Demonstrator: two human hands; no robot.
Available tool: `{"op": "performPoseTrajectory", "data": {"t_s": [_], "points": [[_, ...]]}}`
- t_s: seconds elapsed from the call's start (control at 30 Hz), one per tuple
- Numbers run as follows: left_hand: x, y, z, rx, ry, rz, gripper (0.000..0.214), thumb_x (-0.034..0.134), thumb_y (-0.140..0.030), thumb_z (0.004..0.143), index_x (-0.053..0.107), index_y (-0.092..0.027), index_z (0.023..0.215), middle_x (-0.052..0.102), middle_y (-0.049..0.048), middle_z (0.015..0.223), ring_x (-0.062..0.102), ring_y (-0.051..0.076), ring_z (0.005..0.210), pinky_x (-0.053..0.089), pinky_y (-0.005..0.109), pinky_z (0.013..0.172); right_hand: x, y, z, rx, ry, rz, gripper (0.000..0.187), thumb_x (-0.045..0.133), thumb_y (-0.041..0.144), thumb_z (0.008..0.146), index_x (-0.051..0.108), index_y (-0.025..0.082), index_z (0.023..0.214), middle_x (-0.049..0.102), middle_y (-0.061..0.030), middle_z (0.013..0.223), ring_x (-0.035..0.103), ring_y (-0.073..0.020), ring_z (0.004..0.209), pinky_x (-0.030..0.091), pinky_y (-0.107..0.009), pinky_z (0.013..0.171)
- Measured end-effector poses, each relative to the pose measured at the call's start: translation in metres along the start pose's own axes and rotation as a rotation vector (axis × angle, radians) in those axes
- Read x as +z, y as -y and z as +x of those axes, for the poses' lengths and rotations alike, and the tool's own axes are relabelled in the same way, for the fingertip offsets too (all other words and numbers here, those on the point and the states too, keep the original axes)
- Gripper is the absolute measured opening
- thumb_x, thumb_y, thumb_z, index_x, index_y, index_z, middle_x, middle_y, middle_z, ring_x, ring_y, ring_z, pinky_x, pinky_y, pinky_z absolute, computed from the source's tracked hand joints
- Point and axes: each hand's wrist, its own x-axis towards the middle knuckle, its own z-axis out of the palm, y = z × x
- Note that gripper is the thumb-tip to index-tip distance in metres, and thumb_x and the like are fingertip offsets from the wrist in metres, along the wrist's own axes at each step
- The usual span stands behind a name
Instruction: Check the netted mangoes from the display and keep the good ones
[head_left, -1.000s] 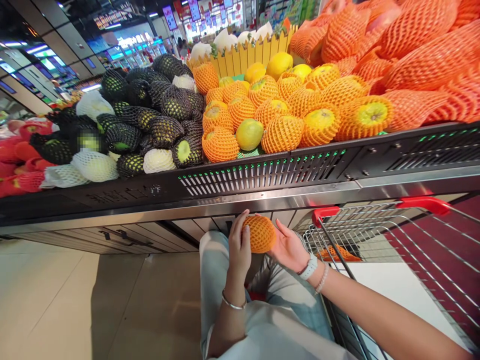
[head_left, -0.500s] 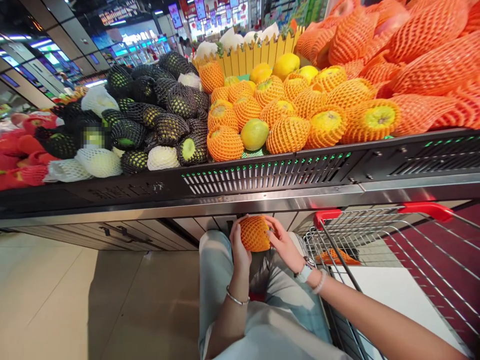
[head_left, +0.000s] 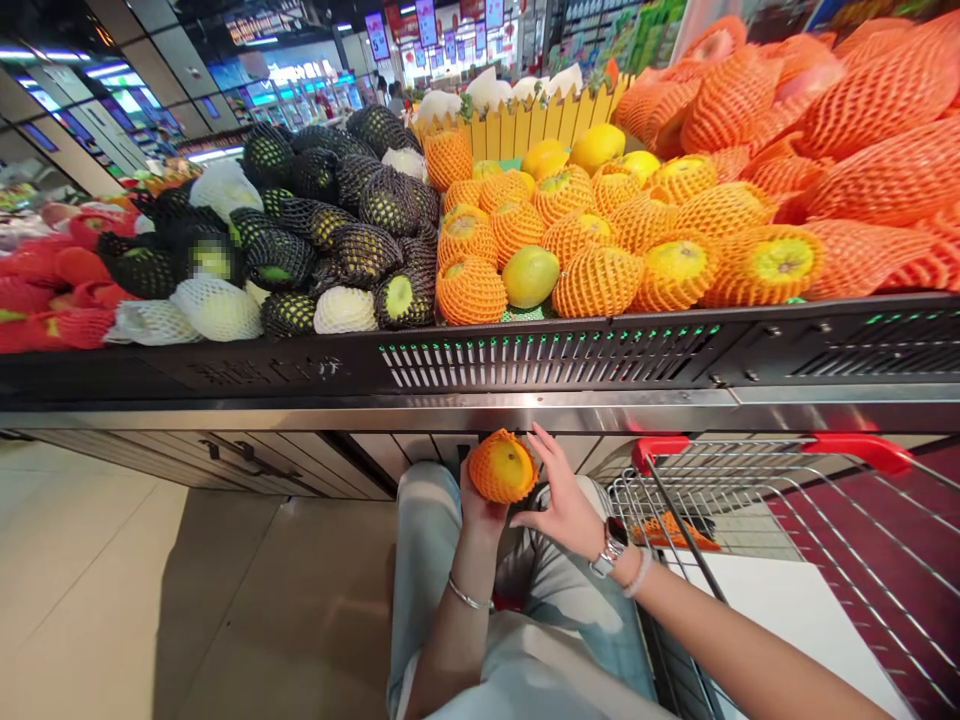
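Note:
My left hand (head_left: 480,510) holds a yellow fruit in an orange foam net (head_left: 501,467) from below, just in front of the display counter's steel edge. The fruit's bare yellow end faces me. My right hand (head_left: 562,495) is beside the fruit on its right, fingers spread and fingertips touching or almost touching the net. A bracelet is on my left wrist, a watch and a bead bracelet on my right.
The counter (head_left: 525,410) carries piles of fruit in orange nets (head_left: 600,280), one bare yellow-green fruit (head_left: 530,276), black-netted fruit (head_left: 352,250), white-netted fruit (head_left: 217,308) and red-netted fruit (head_left: 52,290). A wire shopping cart (head_left: 787,520) with red handle stands at right, an orange-netted item (head_left: 671,530) inside.
The fruit has been turned so its bare yellow end faces me. My right hand has come off it and opened. The view has tilted slightly upward and rightward.

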Motion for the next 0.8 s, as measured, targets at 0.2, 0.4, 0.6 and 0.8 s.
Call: {"op": "performPoseTrajectory", "data": {"t_s": [0.2,0.4,0.6,0.8], "points": [[0.011,0.025,-0.022,0.039,0.061,0.159,0.049,0.034,-0.046,0.096,0.064,-0.01,0.11,0.066,0.012,0.113,0.061,0.023,0.109,0.042,0.035,0.101,-0.012,-0.001,-0.001,-0.016,-0.136,0.145,0.077,0.066,0.053,0.075,0.038,0.024,0.141,0.04,-0.0126,0.144,0.041,-0.0284,0.133,0.034,-0.049,0.113],[0.006,0.045,-0.018,0.404,0.261,0.415,0.053,0.033,-0.054,0.094,0.055,-0.021,0.129,0.048,0.0078,0.142,0.042,0.023,0.134,0.035,0.038,0.11,-0.013,0.003,0.004,0.487,-0.428,0.846,0.046,0.061,0.05,0.079,0.06,0.024,0.117,0.061,-0.0037,0.124,0.057,-0.0197,0.114,0.042,-0.036,0.105],[-0.005,0.033,-0.022,1.195,0.396,1.016,0.044,0.028,-0.038,0.098,0.055,-0.022,0.128,0.049,0.0076,0.14,0.037,0.023,0.136,0.025,0.047,0.115,0.004,0.01,0.006,1.042,-0.265,1.514,0.025,0.051,0.035,0.087,0.066,0.016,0.094,0.072,-0.0039,0.093,0.068,-0.0144,0.082,0.056,-0.028,0.078],[-0.002,0.022,-0.022,1.285,0.431,1.353,0.039,0.029,-0.018,0.096,0.057,-0.02,0.123,0.061,0.0078,0.124,0.052,0.019,0.121,0.04,0.042,0.106,0.003,0.006,0.004,1.121,-0.161,1.7,0.027,0.046,0.034,0.089,0.065,0.015,0.093,0.072,-0.0032,0.083,0.068,-0.0133,0.071,0.056,-0.026,0.067]]}}
